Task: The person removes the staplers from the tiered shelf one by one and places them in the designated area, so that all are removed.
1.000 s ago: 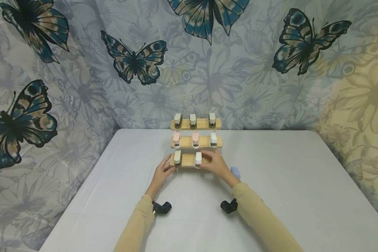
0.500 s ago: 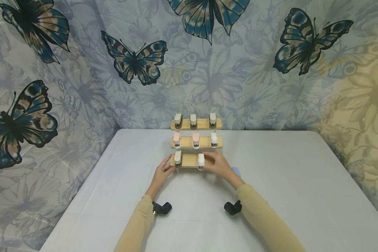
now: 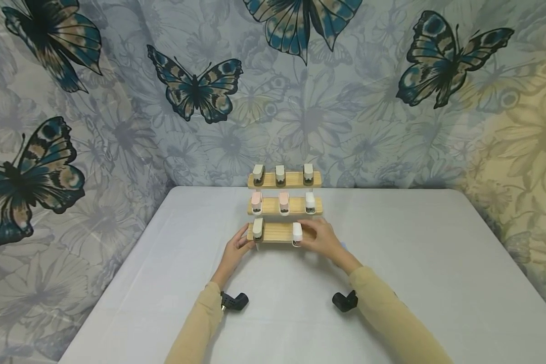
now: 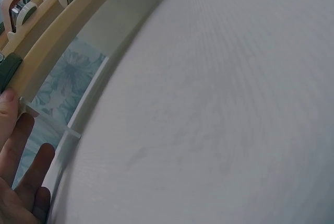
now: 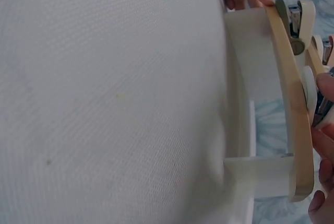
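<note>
A three-tier wooden rack (image 3: 275, 233) stands at the table's far middle and carries small staplers. My left hand (image 3: 245, 243) holds the left end of its lowest shelf (image 4: 52, 51), thumb at the edge beside an olive stapler (image 3: 257, 228), fingers (image 4: 23, 166) below. On the same shelf my right hand (image 3: 307, 234) pinches a white stapler (image 3: 297, 233), right of the shelf's middle. The right wrist view shows that stapler (image 5: 309, 85) against the shelf edge (image 5: 292, 114), with my fingers (image 5: 326, 135) round it.
The middle shelf (image 3: 296, 205) holds two pink staplers and a white one; the top shelf (image 3: 293, 179) holds three pale ones. White cloth covers the table (image 3: 414, 263). A butterfly-print curtain (image 3: 346, 101) hangs close behind the rack.
My right hand has slid the white stapler to the right along the lowest shelf. The left hand has stayed at the shelf's left end.
</note>
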### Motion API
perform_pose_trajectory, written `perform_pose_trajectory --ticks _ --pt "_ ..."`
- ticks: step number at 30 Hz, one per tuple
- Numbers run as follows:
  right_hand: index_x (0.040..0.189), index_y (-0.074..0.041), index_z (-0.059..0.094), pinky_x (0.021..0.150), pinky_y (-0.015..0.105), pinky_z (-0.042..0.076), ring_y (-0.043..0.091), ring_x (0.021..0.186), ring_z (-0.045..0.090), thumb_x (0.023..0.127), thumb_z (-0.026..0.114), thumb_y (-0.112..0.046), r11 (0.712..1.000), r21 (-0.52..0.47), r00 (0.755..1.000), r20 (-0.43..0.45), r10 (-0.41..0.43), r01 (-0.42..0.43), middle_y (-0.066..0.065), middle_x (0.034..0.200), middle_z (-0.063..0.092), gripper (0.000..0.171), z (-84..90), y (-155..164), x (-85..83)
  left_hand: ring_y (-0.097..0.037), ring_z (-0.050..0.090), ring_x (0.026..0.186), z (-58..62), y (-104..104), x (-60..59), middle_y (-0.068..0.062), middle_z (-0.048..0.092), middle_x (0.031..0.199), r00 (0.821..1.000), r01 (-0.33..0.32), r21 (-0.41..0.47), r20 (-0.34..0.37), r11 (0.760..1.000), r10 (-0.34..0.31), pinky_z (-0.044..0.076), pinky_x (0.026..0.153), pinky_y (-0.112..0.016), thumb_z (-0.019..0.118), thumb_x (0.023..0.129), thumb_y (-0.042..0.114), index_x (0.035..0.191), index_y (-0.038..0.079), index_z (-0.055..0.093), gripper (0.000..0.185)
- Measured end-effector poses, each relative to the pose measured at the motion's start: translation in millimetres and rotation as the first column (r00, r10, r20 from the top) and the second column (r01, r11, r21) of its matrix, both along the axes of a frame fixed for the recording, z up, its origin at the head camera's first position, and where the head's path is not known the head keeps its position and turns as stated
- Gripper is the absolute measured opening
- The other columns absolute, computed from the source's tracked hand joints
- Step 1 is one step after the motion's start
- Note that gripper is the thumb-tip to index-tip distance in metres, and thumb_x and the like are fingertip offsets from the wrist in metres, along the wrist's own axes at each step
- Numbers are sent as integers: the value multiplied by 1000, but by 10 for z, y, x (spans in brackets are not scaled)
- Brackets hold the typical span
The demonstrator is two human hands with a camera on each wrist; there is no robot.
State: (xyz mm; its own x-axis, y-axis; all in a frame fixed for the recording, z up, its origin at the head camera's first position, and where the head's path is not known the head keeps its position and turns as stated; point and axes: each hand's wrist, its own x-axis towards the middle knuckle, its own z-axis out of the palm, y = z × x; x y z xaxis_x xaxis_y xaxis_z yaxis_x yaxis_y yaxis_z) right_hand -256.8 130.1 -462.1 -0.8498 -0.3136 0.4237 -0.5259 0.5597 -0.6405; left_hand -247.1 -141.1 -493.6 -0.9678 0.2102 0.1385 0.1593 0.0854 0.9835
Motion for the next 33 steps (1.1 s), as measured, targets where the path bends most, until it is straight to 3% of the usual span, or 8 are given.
perform_pose_trajectory --ticks 11,20,23,28,33 --pt "118 -1 56 81 44 41 26 96 49 69 79 -21 998 -21 992 112 61 -59 12 107 57 58 -14 142 22 -29 49 111 12 40 23 -23 47 123 1000 15 -15 2 1000 -15 30 97 -40 59 87 12 139 0 25 63" --pt "119 -1 55 84 45 40 29 99 50 70 78 -19 997 -7 989 126 75 -75 14 109 56 57 47 102 32 -29 51 108 10 1 20 -24 50 119 1000 1 -16 -8 1000 -2 34 95 -38 59 87 10 139 0 25 62" --pt "121 1 52 87 47 38 32 104 49 72 76 -18 997 -2 987 140 80 -81 17 113 54 57 54 100 49 -30 53 106 -37 -15 -8 -24 52 118 1000 2 -5 -9 1000 -2 37 93 -38 59 87 9 139 -1 26 62" --pt "121 2 50 89 47 37 34 108 47 74 75 -17 997 -5 986 143 83 -83 19 117 52 56 36 114 53 -23 56 102 -217 -58 -100 -21 54 116 1000 -11 31 -15 999 12 40 89 -32 64 84 20 139 4 29 67" --pt "120 1 52 89 47 37 34 108 47 72 76 -16 997 -33 987 138 76 -72 18 117 53 56 26 153 68 -26 55 102 -240 -43 -115 -23 53 116 999 -1 46 -40 999 3 41 89 -33 63 85 19 139 2 29 66"
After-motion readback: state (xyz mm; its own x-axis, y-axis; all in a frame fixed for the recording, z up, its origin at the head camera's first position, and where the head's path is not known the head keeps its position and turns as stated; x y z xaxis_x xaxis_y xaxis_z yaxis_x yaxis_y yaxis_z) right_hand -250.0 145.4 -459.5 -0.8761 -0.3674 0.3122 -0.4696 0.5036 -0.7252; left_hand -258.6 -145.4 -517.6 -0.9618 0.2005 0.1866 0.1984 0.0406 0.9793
